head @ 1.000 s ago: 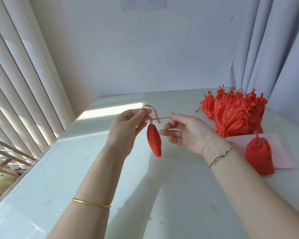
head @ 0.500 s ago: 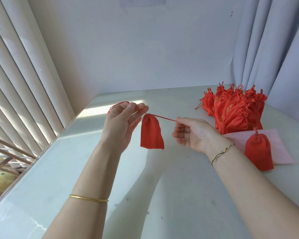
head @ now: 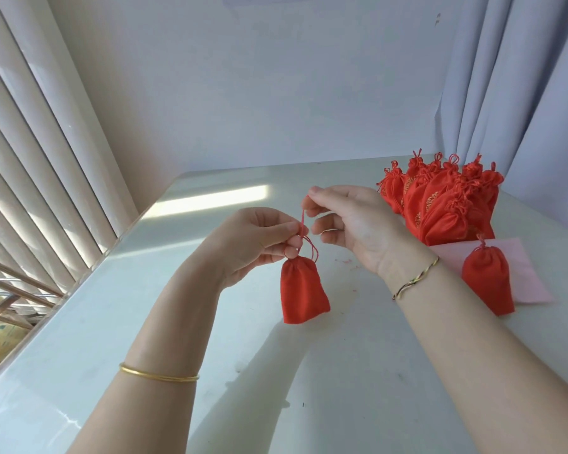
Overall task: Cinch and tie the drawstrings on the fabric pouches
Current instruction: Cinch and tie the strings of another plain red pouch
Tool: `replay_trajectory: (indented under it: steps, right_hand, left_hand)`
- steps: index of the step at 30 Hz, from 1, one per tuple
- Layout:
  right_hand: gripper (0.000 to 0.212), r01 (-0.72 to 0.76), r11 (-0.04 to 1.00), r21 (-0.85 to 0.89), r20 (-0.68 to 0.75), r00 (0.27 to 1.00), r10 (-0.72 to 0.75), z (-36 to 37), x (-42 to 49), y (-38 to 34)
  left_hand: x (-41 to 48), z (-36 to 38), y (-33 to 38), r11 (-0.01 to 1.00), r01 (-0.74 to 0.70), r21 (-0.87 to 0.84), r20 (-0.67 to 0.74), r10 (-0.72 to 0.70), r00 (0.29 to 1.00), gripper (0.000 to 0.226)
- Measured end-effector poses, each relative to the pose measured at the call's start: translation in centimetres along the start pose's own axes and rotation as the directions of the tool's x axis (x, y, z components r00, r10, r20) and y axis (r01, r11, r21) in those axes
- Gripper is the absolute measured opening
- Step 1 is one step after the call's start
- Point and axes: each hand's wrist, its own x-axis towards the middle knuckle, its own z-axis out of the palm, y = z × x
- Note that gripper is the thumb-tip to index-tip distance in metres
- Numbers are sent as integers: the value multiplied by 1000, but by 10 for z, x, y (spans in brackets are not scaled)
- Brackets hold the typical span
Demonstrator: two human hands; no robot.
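Pouch [head: 304, 290] hangs above the table [head: 145, 322]; left hand [head: 256, 244] pinches its gathered neck, right hand [head: 351, 224] pinches the drawstring [head: 302, 221] upward.

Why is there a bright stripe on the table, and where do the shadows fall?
Head view: sunlight, likely through the blinds, makes the bright stripe on the table; the arms' soft shadows fall toward the camera; the drawstring pinched by left hand and right hand looks sharp.

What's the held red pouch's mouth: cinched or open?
Cinched. The small red fabric pouch is gathered tight at the neck, under the grip of the left hand; the right hand pinches the red drawstring. Knotted: cannot tell.
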Motion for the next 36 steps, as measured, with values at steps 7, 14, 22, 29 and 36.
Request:
replay_trajectory:
  steps: [7, 14, 22, 29, 36]
  right_hand:
    - [25, -20, 990, -139, -18, 1000, 18, 4, 1, 4]
    - [14, -73, 990, -117, -12, 997, 72, 20, 1, 21]
    - [22, 67, 981, -180, -90, 992, -84, 23, -1, 26]
    - [11, 116, 977, -176, -13, 993, -120, 19, -4, 24]
    - [6, 106, 982, -154, -23, 994, -111, 18, -4, 25]
  left_hand:
    - [1, 7, 1, 999, 22, -25, -6, -22, 1000, 13]
    - [3, 6, 2, 993, 2, -121, -193, -25, 981, 13]
    - [4, 6, -1, 996, -8, -84, -277, -16, 961, 12]
    - [4, 9, 0, 998, -20, -57, -341, -1, 940, 14]
    - [5, 10, 0, 999, -33, 2, -374, 31, 927, 13]
